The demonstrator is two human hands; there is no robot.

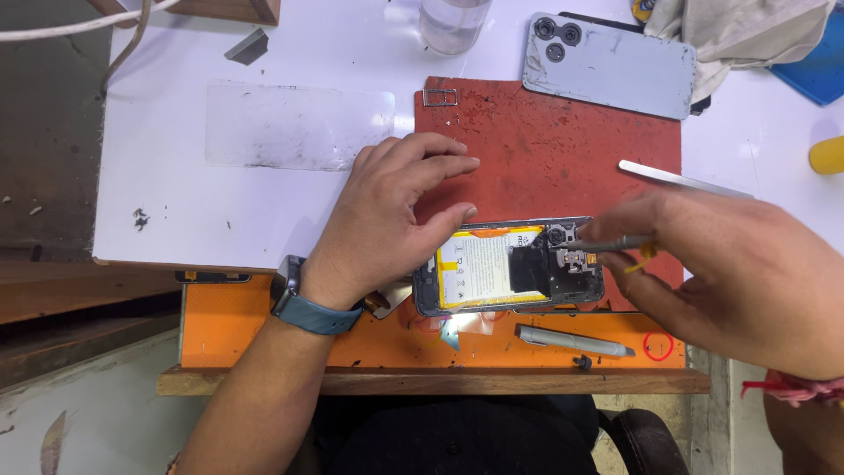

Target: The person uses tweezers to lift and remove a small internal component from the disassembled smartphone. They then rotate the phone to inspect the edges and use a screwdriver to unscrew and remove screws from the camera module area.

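An opened phone point(510, 266) with its back off lies on a red work mat point(545, 149), showing a white and yellow battery and the camera modules. My left hand point(387, 220) rests flat on the mat and pins the phone's left end with thumb and fingers. My right hand point(730, 264) grips a thin metal screwdriver point(607, 244) whose tip sits on the camera area at the phone's right end. A blue watch is on my left wrist.
The silver phone back cover point(611, 66) lies at the mat's far right. Tweezers point(681, 179), a clear screen protector point(294, 123), a glass point(453, 22), a grey pen-like tool point(571, 340) and a small SIM tray point(440, 95) lie around. A cloth point(738, 31) lies at the top right.
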